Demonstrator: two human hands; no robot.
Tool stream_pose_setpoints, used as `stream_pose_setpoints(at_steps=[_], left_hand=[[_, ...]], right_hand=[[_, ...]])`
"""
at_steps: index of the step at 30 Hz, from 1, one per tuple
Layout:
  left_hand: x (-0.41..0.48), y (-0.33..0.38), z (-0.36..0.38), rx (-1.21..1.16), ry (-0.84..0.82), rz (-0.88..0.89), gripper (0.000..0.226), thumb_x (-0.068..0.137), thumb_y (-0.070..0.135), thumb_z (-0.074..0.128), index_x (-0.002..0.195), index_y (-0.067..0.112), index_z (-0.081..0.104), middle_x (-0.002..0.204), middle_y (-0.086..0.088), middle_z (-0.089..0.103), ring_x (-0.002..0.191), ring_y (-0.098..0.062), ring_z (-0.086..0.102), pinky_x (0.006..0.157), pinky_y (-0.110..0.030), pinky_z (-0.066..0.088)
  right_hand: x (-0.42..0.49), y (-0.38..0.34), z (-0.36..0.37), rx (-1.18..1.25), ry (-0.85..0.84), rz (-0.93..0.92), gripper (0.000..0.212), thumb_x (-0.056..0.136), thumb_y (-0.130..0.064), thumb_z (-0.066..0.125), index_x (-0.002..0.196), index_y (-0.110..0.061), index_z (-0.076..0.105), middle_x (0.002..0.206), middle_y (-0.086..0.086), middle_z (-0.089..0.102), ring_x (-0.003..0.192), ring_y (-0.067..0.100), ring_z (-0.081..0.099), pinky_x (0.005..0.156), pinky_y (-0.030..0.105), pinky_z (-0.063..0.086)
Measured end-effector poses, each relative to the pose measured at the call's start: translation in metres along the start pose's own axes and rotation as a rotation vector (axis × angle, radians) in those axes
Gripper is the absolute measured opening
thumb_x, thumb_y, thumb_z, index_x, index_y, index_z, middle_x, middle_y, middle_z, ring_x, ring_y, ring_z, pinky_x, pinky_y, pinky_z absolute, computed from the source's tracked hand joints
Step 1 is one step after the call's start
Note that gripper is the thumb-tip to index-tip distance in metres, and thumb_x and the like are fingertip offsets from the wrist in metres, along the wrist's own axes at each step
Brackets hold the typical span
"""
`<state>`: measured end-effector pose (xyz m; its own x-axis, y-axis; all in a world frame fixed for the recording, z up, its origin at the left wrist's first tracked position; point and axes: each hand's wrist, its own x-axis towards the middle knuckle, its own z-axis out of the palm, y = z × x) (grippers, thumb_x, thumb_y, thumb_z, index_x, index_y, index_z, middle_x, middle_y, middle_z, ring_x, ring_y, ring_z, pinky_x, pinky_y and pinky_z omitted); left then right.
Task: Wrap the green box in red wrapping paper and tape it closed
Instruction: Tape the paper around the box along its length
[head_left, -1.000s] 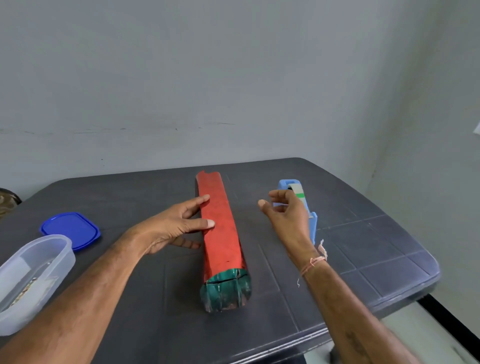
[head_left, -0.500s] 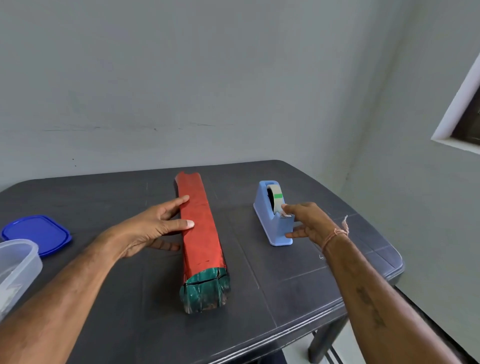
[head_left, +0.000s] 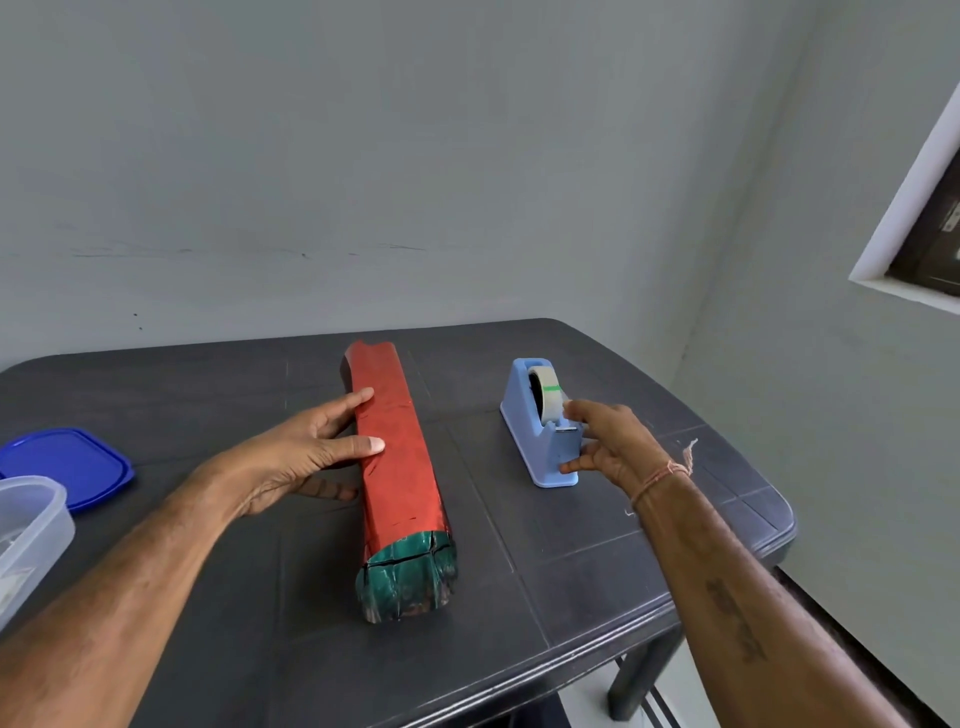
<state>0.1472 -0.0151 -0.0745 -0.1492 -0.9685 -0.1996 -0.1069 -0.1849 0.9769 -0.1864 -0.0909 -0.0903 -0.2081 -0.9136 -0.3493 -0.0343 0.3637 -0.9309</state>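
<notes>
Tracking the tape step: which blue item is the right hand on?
The pale blue tape dispenser, touched by the right hand; the dark blue lid lies flat far left, untouched.

Left side, your view: blue lid (head_left: 65, 465) flat on dark tabletop (head_left: 597, 571), clear container (head_left: 26, 535) just beside it. Window (head_left: 935, 234) upper right.
</notes>
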Motion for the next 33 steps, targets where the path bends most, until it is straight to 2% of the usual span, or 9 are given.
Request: stream_pose_setpoints(at_steps=[5, 7, 9, 12, 14, 17, 22, 28, 33], left_hand=[[-0.003, 0.003, 0.003, -0.006, -0.003, 0.005, 0.080, 0.090, 0.010, 0.072, 0.156, 0.038, 0.037, 0.165, 0.005, 0.030, 0.124, -0.003, 0.041, 0.051, -0.012, 0.054], [-0.002, 0.002, 0.002, 0.012, -0.013, 0.041, 0.081, 0.088, 0.012, 0.073, 0.156, 0.039, 0.037, 0.165, 0.006, 0.030, 0.132, -0.004, 0.043, 0.086, -0.020, 0.057], [-0.001, 0.002, 0.001, 0.034, -0.022, 0.046, 0.085, 0.083, 0.015, 0.076, 0.155, 0.039, 0.038, 0.165, 0.005, 0.031, 0.148, -0.010, 0.032, 0.120, -0.039, 0.028], [-0.004, 0.004, 0.002, 0.035, -0.024, 0.045, 0.083, 0.084, 0.015, 0.075, 0.155, 0.039, 0.038, 0.166, 0.004, 0.031, 0.153, -0.012, 0.024, 0.124, -0.042, 0.015], [-0.004, 0.004, 0.004, 0.021, -0.022, 0.046, 0.082, 0.087, 0.012, 0.074, 0.156, 0.038, 0.038, 0.166, 0.003, 0.031, 0.149, -0.011, 0.029, 0.118, -0.035, 0.030], [-0.004, 0.004, 0.005, 0.022, -0.008, 0.024, 0.078, 0.091, 0.008, 0.071, 0.156, 0.037, 0.038, 0.165, 0.002, 0.031, 0.131, -0.007, 0.036, 0.063, -0.014, 0.058], [-0.002, 0.004, 0.001, 0.016, -0.014, 0.034, 0.081, 0.087, 0.012, 0.074, 0.155, 0.039, 0.038, 0.166, 0.004, 0.031, 0.149, -0.011, 0.029, 0.119, -0.036, 0.028], [-0.007, 0.007, 0.008, 0.015, 0.040, -0.019, 0.078, 0.091, 0.009, 0.071, 0.156, 0.038, 0.038, 0.165, 0.003, 0.031, 0.120, -0.004, 0.041, 0.047, -0.011, 0.052], [-0.008, 0.007, 0.009, -0.033, 0.057, -0.040, 0.078, 0.092, 0.008, 0.070, 0.156, 0.038, 0.037, 0.166, 0.003, 0.030, 0.113, -0.003, 0.045, 0.040, -0.010, 0.047]], right_hand=[[0.002, 0.015, -0.002, 0.064, -0.008, -0.055, 0.039, 0.095, -0.020, 0.069, 0.124, 0.003, 0.060, 0.116, 0.017, 0.064, 0.103, 0.036, 0.070, 0.081, 0.054, 0.062], [0.003, 0.020, -0.002, 0.104, -0.005, -0.056, 0.042, 0.094, -0.022, 0.070, 0.126, 0.003, 0.058, 0.112, 0.015, 0.065, 0.102, 0.034, 0.072, 0.076, 0.050, 0.064], [0.003, 0.024, -0.003, 0.124, 0.002, -0.059, 0.044, 0.093, -0.023, 0.072, 0.126, 0.003, 0.058, 0.117, 0.017, 0.065, 0.103, 0.034, 0.072, 0.074, 0.049, 0.064], [0.002, 0.029, -0.002, 0.144, 0.008, -0.049, 0.044, 0.092, -0.022, 0.074, 0.125, 0.003, 0.059, 0.121, 0.017, 0.064, 0.108, 0.035, 0.069, 0.074, 0.048, 0.064], [0.000, 0.032, -0.003, 0.164, 0.008, -0.063, 0.043, 0.092, -0.019, 0.074, 0.124, 0.005, 0.059, 0.114, 0.014, 0.065, 0.108, 0.033, 0.068, 0.073, 0.046, 0.065], [-0.001, 0.039, -0.003, 0.196, 0.017, -0.077, 0.037, 0.092, -0.015, 0.074, 0.118, 0.006, 0.058, 0.107, 0.012, 0.065, 0.108, 0.031, 0.068, 0.082, 0.048, 0.063], [-0.004, 0.049, -0.001, 0.226, 0.014, -0.099, 0.020, 0.094, -0.017, 0.073, 0.101, -0.002, 0.062, 0.105, 0.011, 0.066, 0.097, 0.023, 0.069, 0.072, 0.040, 0.065], [-0.008, 0.060, 0.002, 0.316, 0.033, -0.126, 0.021, 0.092, -0.021, 0.074, 0.090, -0.002, 0.066, 0.098, 0.009, 0.067, 0.092, 0.021, 0.069, 0.070, 0.039, 0.064], [-0.013, 0.069, 0.004, 0.404, 0.032, -0.162, 0.017, 0.094, -0.018, 0.071, 0.088, -0.001, 0.068, 0.092, 0.010, 0.070, 0.094, 0.025, 0.069, 0.075, 0.038, 0.061]])
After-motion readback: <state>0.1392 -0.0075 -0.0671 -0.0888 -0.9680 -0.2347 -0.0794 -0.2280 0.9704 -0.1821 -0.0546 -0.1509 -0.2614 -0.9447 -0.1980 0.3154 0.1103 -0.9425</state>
